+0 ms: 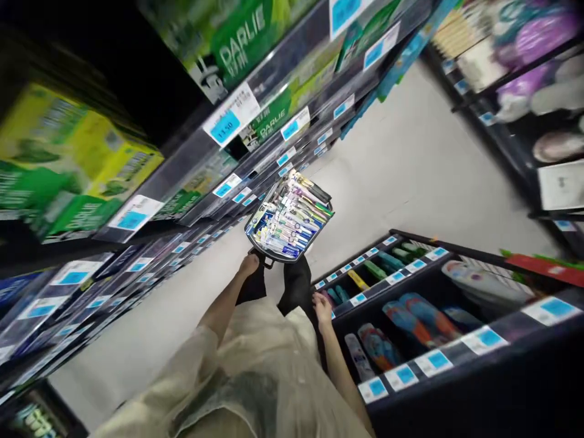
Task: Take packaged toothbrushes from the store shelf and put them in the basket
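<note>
Left hand on the basket handle, right hand hanging free beside the low shelf.

I see my left hand (pixel 249 264) closed around the black handle of the basket (pixel 289 217), which hangs low in front of me over the pale floor (pixel 410 158), packed with toothbrush packs (pixel 292 222). My right hand (pixel 322 308) holds nothing, fingers loose, just beside the low shelf (pixel 410 316) of slippers. Toothpaste boxes (pixel 68 164) line the tall shelves on my left.

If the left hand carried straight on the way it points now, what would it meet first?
The left hand already sits at the basket of toothbrushes; straight on lies that basket, though depth is unclear.
</note>
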### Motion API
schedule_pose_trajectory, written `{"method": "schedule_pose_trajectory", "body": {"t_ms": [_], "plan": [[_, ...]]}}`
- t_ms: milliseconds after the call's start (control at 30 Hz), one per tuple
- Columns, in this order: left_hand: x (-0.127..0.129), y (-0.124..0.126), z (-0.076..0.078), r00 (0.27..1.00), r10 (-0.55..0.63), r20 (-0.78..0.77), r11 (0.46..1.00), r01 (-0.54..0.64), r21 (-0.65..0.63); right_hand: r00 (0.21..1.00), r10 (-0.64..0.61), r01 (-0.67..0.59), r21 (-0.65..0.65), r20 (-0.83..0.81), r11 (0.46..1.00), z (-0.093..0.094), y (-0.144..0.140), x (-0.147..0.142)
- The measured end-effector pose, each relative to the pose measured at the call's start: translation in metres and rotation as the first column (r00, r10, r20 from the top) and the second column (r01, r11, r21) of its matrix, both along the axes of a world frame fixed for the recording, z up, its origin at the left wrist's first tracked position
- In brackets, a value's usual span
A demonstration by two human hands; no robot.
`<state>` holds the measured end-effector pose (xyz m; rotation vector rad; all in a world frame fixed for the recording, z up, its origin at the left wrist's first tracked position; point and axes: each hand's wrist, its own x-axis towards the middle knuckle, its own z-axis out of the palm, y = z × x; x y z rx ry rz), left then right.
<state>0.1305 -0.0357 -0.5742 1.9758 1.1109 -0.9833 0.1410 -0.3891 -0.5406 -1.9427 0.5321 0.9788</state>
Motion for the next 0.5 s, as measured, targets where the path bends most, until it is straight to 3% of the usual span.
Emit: {"method": "schedule_pose_trajectory", "body": {"t_ms": [133,233,300,400,500], "plan": [[0.017,-0.008,-0.063,0.991,0.134,-0.026,0.987,-0.131,0.09,0.975,-0.208,0.204,-0.054,-0.074,0.977,-0.036,-0.03,-0.018],[0.027,-0.002,-0.105,0.98,0.196,-0.035,0.97,-0.189,0.151,0.919,-0.376,0.371,-0.063,-0.118,0.926,-0.052,-0.043,-0.038],[0.032,0.003,-0.129,0.978,0.205,-0.036,0.966,-0.196,0.166,0.901,-0.408,0.399,-0.089,-0.147,0.913,-0.06,-0.046,-0.05],[0.036,0.01,-0.154,0.979,0.2,-0.035,0.968,-0.192,0.163,0.899,-0.395,0.37,-0.152,-0.19,0.916,-0.069,-0.043,-0.065],[0.037,0.013,-0.163,0.979,0.204,-0.019,0.966,-0.199,0.163,0.908,-0.367,0.335,-0.174,-0.202,0.926,-0.073,-0.038,-0.071]]}}
